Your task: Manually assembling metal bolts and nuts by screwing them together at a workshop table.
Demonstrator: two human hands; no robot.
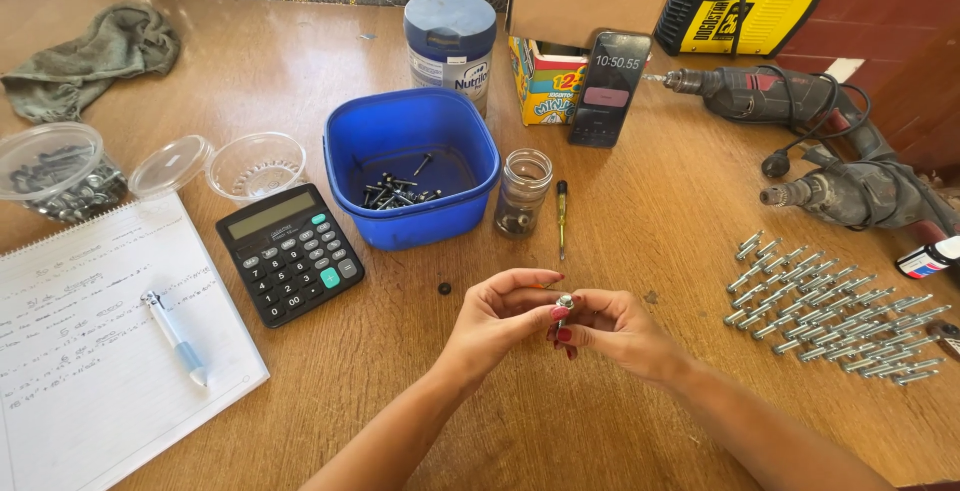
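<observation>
Head view, looking down on a wooden workbench [620, 251]. Nearest: left hand [495, 319] and right hand [615, 329] meeting above the bench, fingertips of both pinched together on one small bolt [565, 303] with a round silvery head, held upright between them, clear of the wood. Left of the hands, an open spiral notebook [90, 351] with handwriting, a pen [175, 336] lying across the page. Beside it, a black desk calculator [290, 253]. Just ahead of the left hand, a small black washer [444, 289] lying alone on the bench. Right of the hands, a spread of finished silver bolts [835, 311] laid in rough rows. Farther on, a blue plastic tub [410, 166] with a scatter of dark screws at the bottom; next to it a small glass jar [523, 191] and a thin screwdriver [561, 216]. At left, two clear plastic cups [255, 163], one with its lid off beside it, another full of dark hardware. Beyond, a phone [610, 89] propped upright, a blue-lidded tin [449, 41], a cardboard box [585, 1]. At right, two power drills [800, 141] with cords. Far left, a crumpled grey rag [95, 56].
</observation>
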